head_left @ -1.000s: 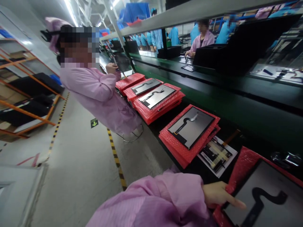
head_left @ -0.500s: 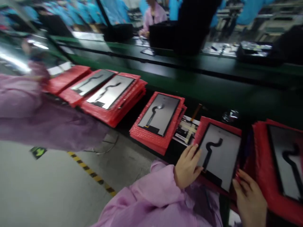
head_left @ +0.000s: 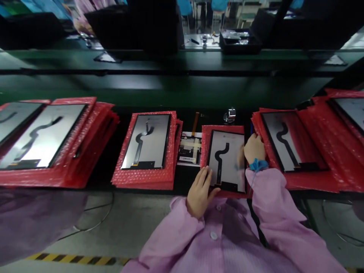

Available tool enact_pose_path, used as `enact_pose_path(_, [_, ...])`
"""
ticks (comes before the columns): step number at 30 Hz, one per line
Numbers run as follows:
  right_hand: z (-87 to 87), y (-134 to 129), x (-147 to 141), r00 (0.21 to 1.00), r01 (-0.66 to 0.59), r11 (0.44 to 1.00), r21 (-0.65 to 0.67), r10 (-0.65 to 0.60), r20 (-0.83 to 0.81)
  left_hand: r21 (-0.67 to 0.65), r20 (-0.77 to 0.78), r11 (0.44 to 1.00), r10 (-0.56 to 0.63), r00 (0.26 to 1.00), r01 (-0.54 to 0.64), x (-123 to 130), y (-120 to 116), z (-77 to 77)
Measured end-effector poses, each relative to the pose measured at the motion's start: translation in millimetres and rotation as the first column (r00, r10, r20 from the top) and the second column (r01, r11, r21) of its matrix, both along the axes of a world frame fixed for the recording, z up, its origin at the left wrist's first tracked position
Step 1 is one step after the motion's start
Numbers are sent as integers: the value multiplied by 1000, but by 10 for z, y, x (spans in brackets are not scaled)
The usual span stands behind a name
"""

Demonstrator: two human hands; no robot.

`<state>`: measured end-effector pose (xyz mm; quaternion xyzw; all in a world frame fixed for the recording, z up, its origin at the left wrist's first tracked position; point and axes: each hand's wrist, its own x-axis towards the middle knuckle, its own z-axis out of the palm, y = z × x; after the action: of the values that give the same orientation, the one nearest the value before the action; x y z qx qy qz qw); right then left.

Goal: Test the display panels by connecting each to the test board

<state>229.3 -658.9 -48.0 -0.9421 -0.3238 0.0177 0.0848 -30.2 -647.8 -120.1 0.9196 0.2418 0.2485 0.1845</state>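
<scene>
A grey screen panel [head_left: 229, 161] with a black curved ribbon lies on a red bubble sleeve [head_left: 205, 144] in front of me. My left hand [head_left: 200, 191] rests on the panel's lower left corner with its fingers stretched out. Beyond the panel's right edge, my right hand [head_left: 254, 148], with a blue band at the wrist, reaches beside the right-hand stack [head_left: 260, 121]. Its fingertips are hidden, with a bit of something blue next to them. Another panel [head_left: 287, 142] lies on that stack. Left of my panel sits an opened device [head_left: 190, 148] with an orange ribbon.
More panels on red sleeves stand at the left [head_left: 148, 142], far left [head_left: 48, 132] and far right [head_left: 348, 108]. A shiny round metal object [head_left: 229, 115] sits behind my panel. A co-worker's sleeve [head_left: 36, 223] is at lower left. A green ledge [head_left: 199, 94] runs behind.
The view has swung to the right. My right hand has left the panel's lower right edge and moved up between the panel and the right stack. My left hand stays at the panel's lower left.
</scene>
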Motion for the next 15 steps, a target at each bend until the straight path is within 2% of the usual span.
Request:
enact_pose_path(2, [5,4,36,1000,-3,1000,8,3,-20,7,8,1000,1,1000,-1,8,5,-15])
enact_pose_path(4, [37,-110,10,999,-3,1000,6,3,-43,-7,7,1000,-7,1000,7,8,20,-26])
enact_pose_path(6, [77,-303,-87,988,-1,996,88,14,-152,-45,26,999,-18,999,19,-6,37,-12])
enact_pose_path(7, [95,-414,-165,964,4,985,170,41,-262,-76,49,997,-18,999,22,-18,44,11])
enact_pose_path(8, [111,-524,-265,913,28,964,264,83,-399,-117,81,993,-11,997,20,-30,46,46])
enact_pose_path(9, [124,-630,-386,830,70,935,347,138,-540,-170,117,985,3,993,17,-42,44,94])
enact_pose_path(11, [141,-806,-675,618,158,890,428,249,-746,-319,182,947,39,983,21,-55,23,223])
enact_pose_path(13, [144,-925,-979,450,181,879,441,325,-832,-510,222,856,34,974,86,-48,-18,370])
enact_pose_path(15, [132,-995,-1227,375,145,871,470,391,-841,-678,232,711,-32,972,185,-24,-69,497])
